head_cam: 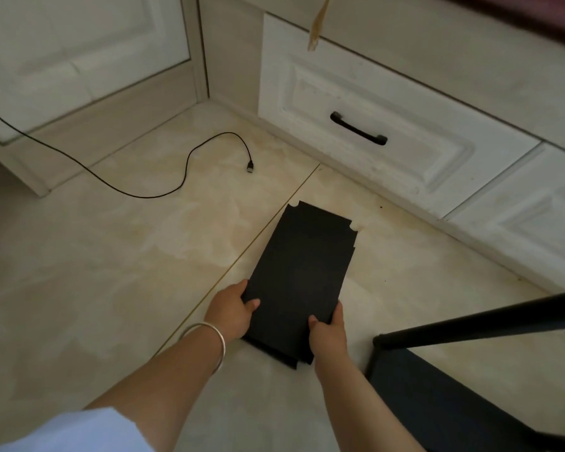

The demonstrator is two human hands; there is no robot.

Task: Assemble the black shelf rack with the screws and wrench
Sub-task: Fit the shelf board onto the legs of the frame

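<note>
A black shelf panel (pixel 299 282) is gripped at its near end above the tiled floor (pixel 118 272). Left hand (pixel 230 309) and right hand (pixel 328 331) are clamped on its edges, thumbs on top.

Both arms outstretched; left grip (pixel 234 309), right grip (pixel 328 327) clasped

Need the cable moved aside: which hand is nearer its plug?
Left. The left hand holds the black panel below the plug; the right hand grips farther right, lower.

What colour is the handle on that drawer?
Black, on a white drawer front; the handle shows clearly in the head view.
</note>
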